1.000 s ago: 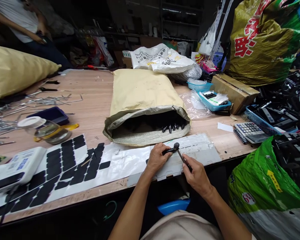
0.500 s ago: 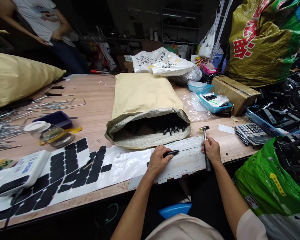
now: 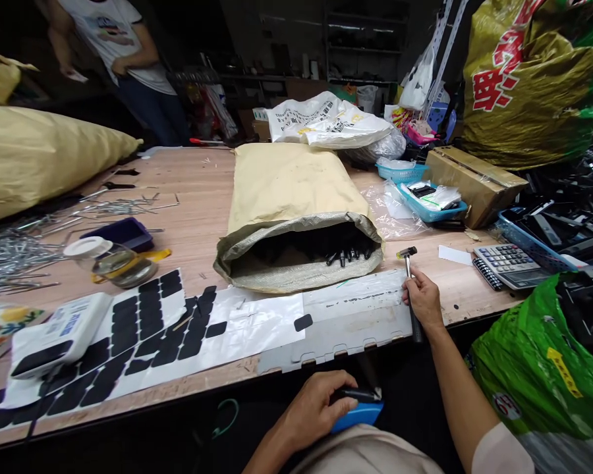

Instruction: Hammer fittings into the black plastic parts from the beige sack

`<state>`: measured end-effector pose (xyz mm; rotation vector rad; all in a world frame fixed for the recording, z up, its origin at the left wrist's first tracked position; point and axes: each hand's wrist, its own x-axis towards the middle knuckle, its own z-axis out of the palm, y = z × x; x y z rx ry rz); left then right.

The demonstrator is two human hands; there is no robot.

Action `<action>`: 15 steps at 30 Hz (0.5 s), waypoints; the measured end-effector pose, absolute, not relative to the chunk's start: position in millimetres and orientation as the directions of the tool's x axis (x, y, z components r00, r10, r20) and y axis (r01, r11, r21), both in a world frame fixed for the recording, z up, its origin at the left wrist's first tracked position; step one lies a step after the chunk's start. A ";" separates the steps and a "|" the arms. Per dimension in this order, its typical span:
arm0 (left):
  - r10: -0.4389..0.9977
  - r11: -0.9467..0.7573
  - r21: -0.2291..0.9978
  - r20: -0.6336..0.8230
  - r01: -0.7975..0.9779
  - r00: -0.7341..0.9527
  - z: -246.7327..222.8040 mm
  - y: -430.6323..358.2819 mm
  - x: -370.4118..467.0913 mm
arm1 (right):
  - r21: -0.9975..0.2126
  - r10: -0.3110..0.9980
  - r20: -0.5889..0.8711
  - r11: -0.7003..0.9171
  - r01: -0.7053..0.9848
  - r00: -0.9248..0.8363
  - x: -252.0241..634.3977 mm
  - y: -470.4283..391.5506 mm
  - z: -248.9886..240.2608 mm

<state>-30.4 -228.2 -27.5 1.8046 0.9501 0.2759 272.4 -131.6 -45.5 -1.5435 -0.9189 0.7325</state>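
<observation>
My right hand (image 3: pixel 423 299) is closed round the handle of a small hammer (image 3: pixel 409 266), its head up, at the right end of a grey board (image 3: pixel 346 316). Below the table's front edge, my left hand (image 3: pixel 321 403) grips a black cylindrical piece (image 3: pixel 360 394) that sticks out past the fingers. Under that piece shows something blue (image 3: pixel 358 417). Behind the board lies a tan woven sack (image 3: pixel 286 184), its mouth toward me, with several black pieces (image 3: pixel 346 255) inside.
White sheets with black rounded stickers (image 3: pixel 151 316) cover the front left. Metal rods (image 3: pixel 17 253), a jar (image 3: pixel 123 264) and a white box (image 3: pixel 62 332) lie there too. To the right are a calculator (image 3: pixel 511 260), a green bag (image 3: pixel 524 342) and a carton (image 3: pixel 474 181). A person (image 3: pixel 123 59) stands behind.
My left hand has drawn back from the board to below the table edge, still holding the black piece. The right hand keeps the hammer in nearly the same place.
</observation>
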 end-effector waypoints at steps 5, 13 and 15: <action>0.813 -0.122 0.663 -0.360 0.739 0.458 -80.7 -227.5 -29.5 | -0.985 0.865 0.044 -0.045 0.164 0.500 270.7 -133.1 -43.1; 0.722 -0.137 0.687 -0.424 0.714 0.547 -50.4 -222.1 -19.6 | -0.985 0.860 0.037 -0.053 0.162 0.509 267.4 -134.3 -38.8; 0.639 -0.115 0.805 -0.389 0.582 0.664 -19.8 -211.9 -11.6 | -0.983 0.858 0.044 -0.053 0.173 0.512 267.1 -134.6 -39.0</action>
